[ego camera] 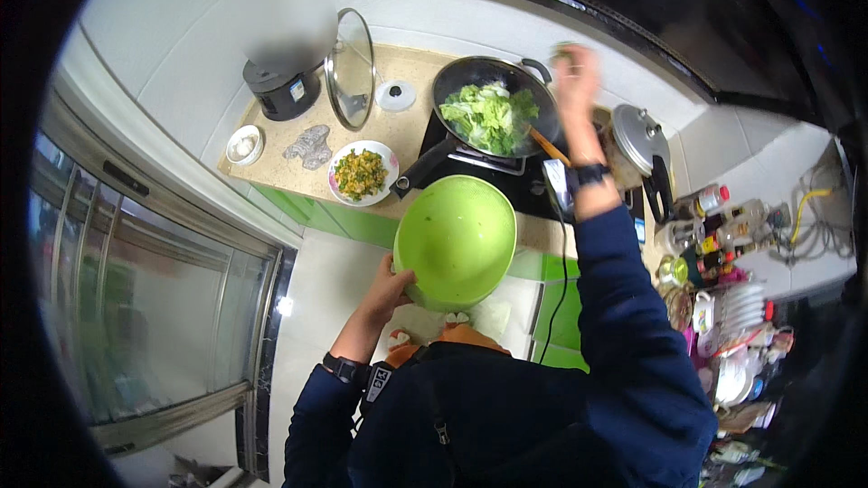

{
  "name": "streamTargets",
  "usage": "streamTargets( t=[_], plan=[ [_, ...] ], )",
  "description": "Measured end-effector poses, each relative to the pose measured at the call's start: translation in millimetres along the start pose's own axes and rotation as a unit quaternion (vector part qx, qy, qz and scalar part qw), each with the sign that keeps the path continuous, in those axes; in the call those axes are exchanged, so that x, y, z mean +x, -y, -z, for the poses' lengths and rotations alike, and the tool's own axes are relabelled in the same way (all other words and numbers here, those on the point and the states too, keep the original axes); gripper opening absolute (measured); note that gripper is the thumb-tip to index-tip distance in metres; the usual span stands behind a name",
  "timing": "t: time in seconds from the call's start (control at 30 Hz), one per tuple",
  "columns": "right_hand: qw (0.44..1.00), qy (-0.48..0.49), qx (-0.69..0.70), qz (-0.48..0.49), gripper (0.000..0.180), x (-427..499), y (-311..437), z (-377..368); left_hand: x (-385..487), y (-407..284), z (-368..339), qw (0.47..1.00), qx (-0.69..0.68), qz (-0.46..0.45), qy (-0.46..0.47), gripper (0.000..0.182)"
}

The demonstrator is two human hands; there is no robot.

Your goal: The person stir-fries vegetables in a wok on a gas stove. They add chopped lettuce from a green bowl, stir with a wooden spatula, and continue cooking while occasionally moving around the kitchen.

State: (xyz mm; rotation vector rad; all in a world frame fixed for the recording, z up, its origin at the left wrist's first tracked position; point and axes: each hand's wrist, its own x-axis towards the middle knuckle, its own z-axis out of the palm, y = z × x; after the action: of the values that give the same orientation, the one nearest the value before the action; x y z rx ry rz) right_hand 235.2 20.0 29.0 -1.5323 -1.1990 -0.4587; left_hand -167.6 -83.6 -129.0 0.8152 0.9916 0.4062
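My left hand [388, 291] grips the rim of a light green plastic basin [454, 244], tilted so that I look into it. Only small green bits stick to its inner wall. My right hand [576, 78] is raised and blurred, just right of the wok. Something greenish shows at its fingertips, too blurred to name. The black wok [444, 85] sits on the gas stove [525, 193] with its long handle toward the front left. Chopped leafy greens [485, 115] are heaped in it, and a wooden-handled utensil [548, 147] leans over its right side.
Left of the wok are a plate of cooked food [361, 173], a crumpled grey cloth [310, 147], a small white bowl [244, 145], a standing glass lid [350, 68] and a black cooker [279, 91]. A pressure cooker [637, 139] and several bottles [736, 230] stand at right.
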Motion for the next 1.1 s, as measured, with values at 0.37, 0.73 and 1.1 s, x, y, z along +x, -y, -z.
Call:
streamTargets(
  t=[0.37, 0.73, 1.1],
  plan=[
    [0.948, 0.155, -0.105, -0.258, 0.018, -301, 52, 237, 7, 24, -18, 0.975, 0.114, 0.002, 0.19, 0.075],
    [0.788, -0.25, -0.292, -0.481, 0.027, -590, 254, 584, -144, 156, -190, 0.796, 0.291, 0.225, 0.481, 0.056],
    [0.381, -0.263, -0.635, -0.618, 0.019, -974, 541, 1082, -474, 493, -437, 0.555, 0.399, 0.409, 0.605, 0.044]
  ],
)
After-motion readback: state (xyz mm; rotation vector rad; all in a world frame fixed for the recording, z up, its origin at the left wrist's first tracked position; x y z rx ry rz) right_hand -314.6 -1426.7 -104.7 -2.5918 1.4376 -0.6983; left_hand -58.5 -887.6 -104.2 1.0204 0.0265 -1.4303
